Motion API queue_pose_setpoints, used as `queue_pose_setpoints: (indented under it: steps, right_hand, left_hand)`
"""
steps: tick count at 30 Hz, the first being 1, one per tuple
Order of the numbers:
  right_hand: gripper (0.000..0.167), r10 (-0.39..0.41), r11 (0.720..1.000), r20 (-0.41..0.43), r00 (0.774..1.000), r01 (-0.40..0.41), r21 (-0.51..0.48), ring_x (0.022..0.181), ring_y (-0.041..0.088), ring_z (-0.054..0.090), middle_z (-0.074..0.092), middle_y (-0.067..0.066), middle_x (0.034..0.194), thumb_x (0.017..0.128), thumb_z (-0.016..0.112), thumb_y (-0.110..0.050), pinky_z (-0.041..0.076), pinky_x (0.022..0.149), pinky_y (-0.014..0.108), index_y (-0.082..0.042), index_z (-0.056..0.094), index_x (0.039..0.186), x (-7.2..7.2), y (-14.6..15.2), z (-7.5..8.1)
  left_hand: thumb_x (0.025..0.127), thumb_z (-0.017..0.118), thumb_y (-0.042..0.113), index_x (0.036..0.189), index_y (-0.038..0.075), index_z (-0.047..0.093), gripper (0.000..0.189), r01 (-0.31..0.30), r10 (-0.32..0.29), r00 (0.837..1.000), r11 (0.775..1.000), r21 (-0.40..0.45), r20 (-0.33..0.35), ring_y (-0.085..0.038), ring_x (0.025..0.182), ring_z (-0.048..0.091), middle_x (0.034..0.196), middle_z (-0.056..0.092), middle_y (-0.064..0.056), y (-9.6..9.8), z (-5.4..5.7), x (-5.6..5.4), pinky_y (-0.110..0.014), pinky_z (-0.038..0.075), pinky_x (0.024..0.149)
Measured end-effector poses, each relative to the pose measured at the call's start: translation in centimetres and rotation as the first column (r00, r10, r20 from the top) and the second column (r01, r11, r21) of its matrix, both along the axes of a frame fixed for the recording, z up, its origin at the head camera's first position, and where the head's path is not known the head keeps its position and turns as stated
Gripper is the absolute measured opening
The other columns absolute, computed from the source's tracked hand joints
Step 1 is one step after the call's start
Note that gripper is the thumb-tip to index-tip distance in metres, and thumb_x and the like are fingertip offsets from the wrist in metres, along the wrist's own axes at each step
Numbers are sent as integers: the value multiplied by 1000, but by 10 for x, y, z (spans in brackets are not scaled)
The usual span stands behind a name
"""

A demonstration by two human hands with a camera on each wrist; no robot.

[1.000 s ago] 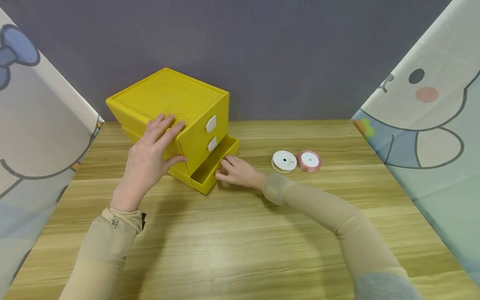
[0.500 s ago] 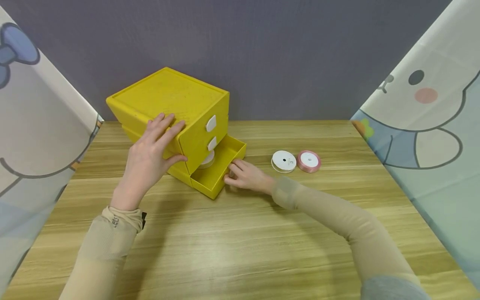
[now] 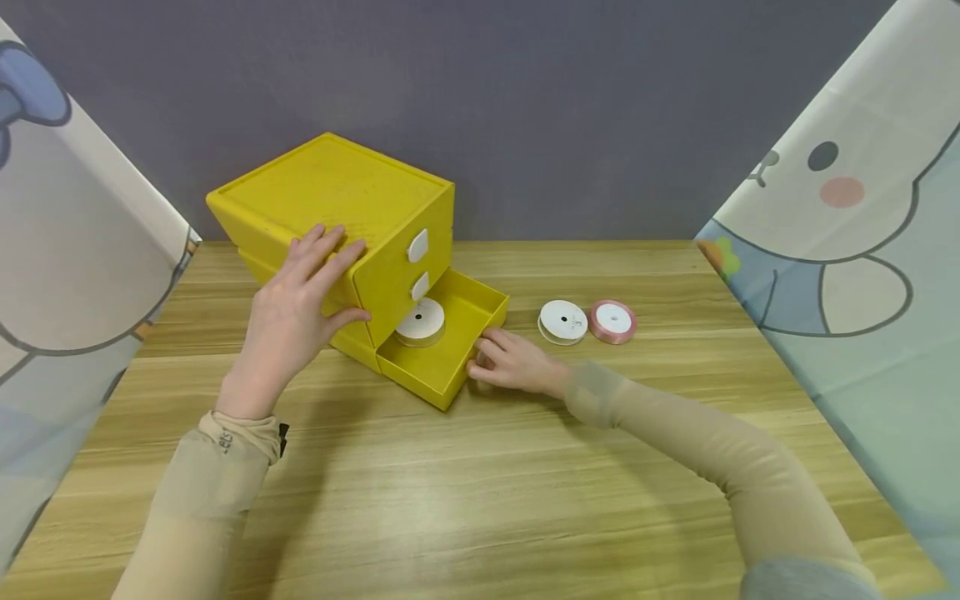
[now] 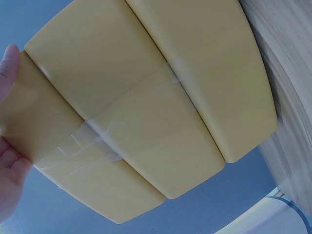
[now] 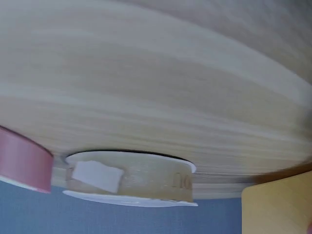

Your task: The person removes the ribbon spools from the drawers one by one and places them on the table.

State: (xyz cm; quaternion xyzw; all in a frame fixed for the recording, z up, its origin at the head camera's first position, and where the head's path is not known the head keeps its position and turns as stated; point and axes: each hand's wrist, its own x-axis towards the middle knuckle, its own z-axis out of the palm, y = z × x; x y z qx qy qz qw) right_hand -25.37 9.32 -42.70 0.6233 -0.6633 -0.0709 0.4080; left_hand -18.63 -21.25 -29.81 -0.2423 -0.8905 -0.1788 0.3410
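A yellow drawer cabinet [image 3: 330, 187] stands at the left, its bottom drawer [image 3: 476, 290] pulled out. Inside that drawer lies a white ribbon spool [image 3: 420, 320], partly under the upper drawers. My left hand [image 3: 288, 312] holds the cabinet's near corner, fingers over the top and thumb at the front edge. Curled at the drawer's front panel, my right hand [image 3: 517, 362] grips it; the handle there is hidden. Right of it on the table lie another white ribbon spool [image 3: 562, 322] and a pink ribbon spool [image 3: 612, 322], side by side.
The two upper drawers are closed, with white tabs [image 3: 418, 245] on their fronts. Clear tape [image 4: 97, 139] crosses the cabinet's side in the left wrist view. Behind the wooden table [image 3: 420, 492] stands a grey backdrop [image 3: 562, 117]; cartoon-printed cloth [image 3: 847, 250] hangs at both sides.
The right hand has moved right and toward me, pulling the bottom drawer farther out. The spool inside has come into view. The left hand stays on the cabinet.
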Motion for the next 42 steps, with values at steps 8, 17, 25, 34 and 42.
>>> queue_pose_setpoints:
  steps: [8,17,25,34,42]
  right_hand:
    - [30,13,1000,-18,1000,-14,-13,84,28,59,56,9,90,90,38,5,57,74,29,-17,58,96,3,10,-3]
    - [31,29,999,-49,998,-31,-39,82,26,60,58,9,88,90,39,5,58,73,28,-18,59,95,7,21,-5]
    - [31,32,999,-40,999,-34,-32,83,26,61,60,9,91,90,41,6,58,76,29,-18,60,96,11,28,-3]
    - [31,29,999,-27,999,-29,-17,84,26,61,61,9,91,91,39,6,58,77,29,-17,59,98,13,33,-5]
    - [35,9,1000,-1,1000,-9,16,88,26,61,61,11,95,91,34,7,58,81,30,-16,58,101,16,36,-3]
  left_hand:
    - [62,87,12,134,8,55,79,0,0,1000,1000,1,10,-37,136,43,142,50,-18,0,-1,-1,-56,38,112]
    - [63,87,11,134,8,55,79,-1,1,1000,1000,2,17,-37,136,43,142,50,-18,-1,0,0,-57,40,110]
    - [60,88,12,134,8,55,81,4,-4,1000,1000,6,8,-38,135,43,142,50,-19,0,0,-1,-57,40,110]
    - [58,89,12,133,7,56,82,3,-3,1000,1000,12,-2,-39,135,44,141,51,-19,-1,1,0,-58,42,107]
    - [60,88,11,133,8,56,80,3,-3,1000,1000,15,6,-38,135,44,142,51,-19,0,0,1,-58,41,108]
